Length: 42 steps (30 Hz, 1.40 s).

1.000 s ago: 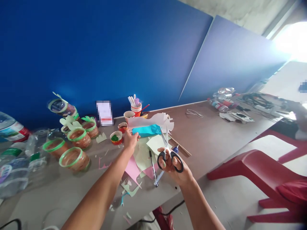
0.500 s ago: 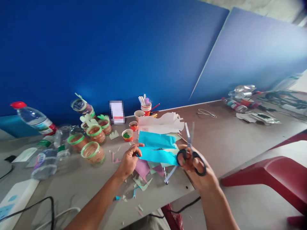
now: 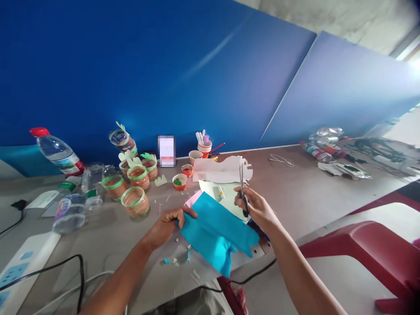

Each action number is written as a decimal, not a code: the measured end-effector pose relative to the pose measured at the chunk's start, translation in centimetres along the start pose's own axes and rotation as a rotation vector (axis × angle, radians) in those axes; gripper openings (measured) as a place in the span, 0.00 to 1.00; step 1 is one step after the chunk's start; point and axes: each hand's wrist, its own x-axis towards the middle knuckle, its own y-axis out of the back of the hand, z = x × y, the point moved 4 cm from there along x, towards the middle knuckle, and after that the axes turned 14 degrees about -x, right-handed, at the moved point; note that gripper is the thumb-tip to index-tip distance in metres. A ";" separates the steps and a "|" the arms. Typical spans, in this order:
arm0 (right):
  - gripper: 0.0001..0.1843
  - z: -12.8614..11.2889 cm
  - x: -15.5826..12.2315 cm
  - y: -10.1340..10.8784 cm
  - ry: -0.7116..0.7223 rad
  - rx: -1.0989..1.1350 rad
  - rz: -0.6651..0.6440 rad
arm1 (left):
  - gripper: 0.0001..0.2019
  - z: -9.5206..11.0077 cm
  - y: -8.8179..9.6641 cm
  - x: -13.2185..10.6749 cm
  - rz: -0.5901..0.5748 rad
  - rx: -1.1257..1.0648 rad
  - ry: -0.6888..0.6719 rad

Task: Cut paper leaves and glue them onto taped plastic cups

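Observation:
Bright blue paper [image 3: 213,229] is pinched at its left edge by my left hand [image 3: 172,220]; it hangs over the table's near edge with a slit between two flaps on its right side. My right hand [image 3: 256,206] grips a pair of scissors [image 3: 243,197] by the black handles, blades pointing up and away, apart from the paper. Pale green paper [image 3: 226,192] lies behind the blue sheet, with a glue-stick-like white tube [image 3: 220,192] on it. White paper with a cut edge [image 3: 221,169] rests farther back.
Green-rimmed brown jars [image 3: 135,202] stand at left, beside clear plastic bottles [image 3: 68,214]. Small paint cups [image 3: 180,182] and a cup of markers [image 3: 204,144] sit at the back. A power strip [image 3: 19,267] lies front left; a red chair [image 3: 364,245] is at right.
The blue paper has turned and come nearer the table's front edge, its slit now facing right. My right hand has rotated the scissors and moved slightly away. The camera view has shifted slightly.

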 end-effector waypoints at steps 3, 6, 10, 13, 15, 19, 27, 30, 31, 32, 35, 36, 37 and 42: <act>0.22 -0.2 0.7 -2.3 0.055 -0.044 -0.124 | 0.13 -0.1 0.1 -0.1 -0.012 -0.121 0.048; 0.21 -0.2 1.0 -4.3 0.024 0.024 -0.289 | 0.17 -0.2 0.3 -0.3 -0.019 -0.241 0.041; 0.22 -0.5 0.7 -6.0 -0.045 0.168 -0.390 | 0.14 -0.1 0.4 -0.5 0.022 -0.315 0.052; 0.21 -0.5 0.6 -6.2 -0.076 0.177 -0.255 | 0.13 -0.2 0.6 -0.3 0.149 -0.410 0.056; 0.18 -0.4 0.7 -5.7 -0.067 0.029 -0.032 | 0.26 -0.6 0.6 0.0 0.163 -0.494 0.053; 0.12 -1.1 0.3 -5.1 0.081 -0.393 0.294 | 0.39 -2.4 0.1 0.2 -0.003 -0.557 0.051; 0.20 -4.2 -1.0 -8.7 0.366 -0.794 0.485 | 0.45 -4.4 -2.1 0.0 -0.092 -0.451 0.065; 0.23 -5.0 -1.6 -11.2 0.382 -0.674 0.389 | 0.35 -4.0 -2.4 0.0 -0.024 -0.447 0.024; 0.24 -5.2 -1.7 -11.8 0.369 -0.621 0.346 | 0.32 -3.9 -2.3 0.0 0.025 -0.465 0.028; 0.25 -5.2 -1.8 -12.3 0.351 -0.576 0.311 | 0.30 -3.9 -2.0 0.0 0.088 -0.486 0.042; 0.23 -5.4 -1.5 -12.1 0.333 -0.549 0.302 | 0.25 -4.1 -0.8 -0.1 0.322 -0.537 0.136; 0.22 -5.5 -1.2 -11.5 0.346 -0.577 0.326 | 0.25 -4.1 -0.4 -0.1 0.381 -0.534 0.171; 0.21 -5.6 -0.8 -10.8 0.362 -0.616 0.354 | 0.25 -4.2 -0.1 -0.1 0.425 -0.521 0.196; 0.18 -5.2 2.1 -6.0 0.432 -0.892 0.423 | 0.20 -3.8 0.8 0.1 0.365 -0.366 0.198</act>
